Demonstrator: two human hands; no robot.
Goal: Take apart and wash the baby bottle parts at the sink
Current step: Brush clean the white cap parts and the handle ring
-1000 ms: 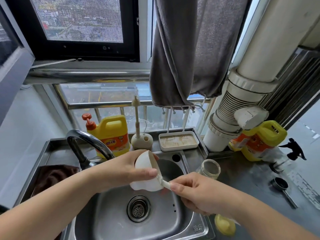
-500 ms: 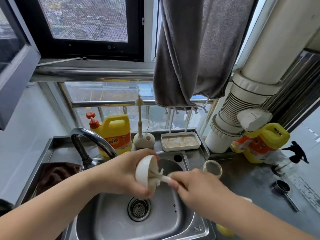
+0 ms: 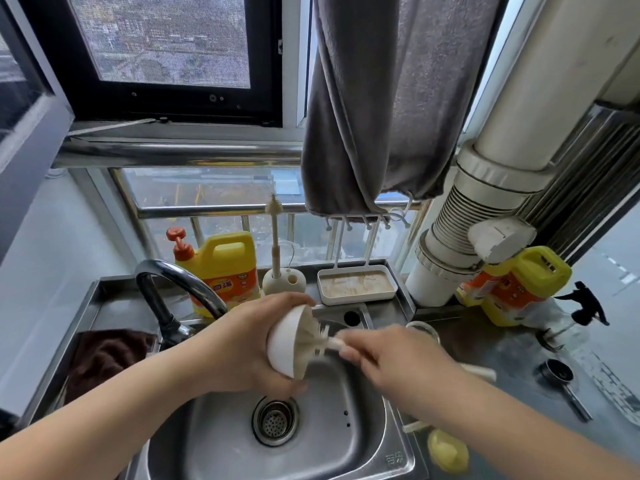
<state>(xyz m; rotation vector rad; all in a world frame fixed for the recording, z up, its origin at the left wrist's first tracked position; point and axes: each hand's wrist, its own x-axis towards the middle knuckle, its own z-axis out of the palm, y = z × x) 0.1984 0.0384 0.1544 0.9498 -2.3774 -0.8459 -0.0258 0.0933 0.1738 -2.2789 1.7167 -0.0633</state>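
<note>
Left hand (image 3: pixel 242 344) grips cap (image 3: pixel 289 341); right hand (image 3: pixel 398 358) holds brush (image 3: pixel 323 336)

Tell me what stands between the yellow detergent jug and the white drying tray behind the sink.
A thin brush upright in its rounded cream holder, seen in the head view.

Soft, even daylight enters through the window (image 3: pixel 166 39); shadows faint. Wide-angle bending at edges. Motion blur on right hand (image 3: pixel 398 362); mild glare on sink (image 3: pixel 346 445) steel.
</note>
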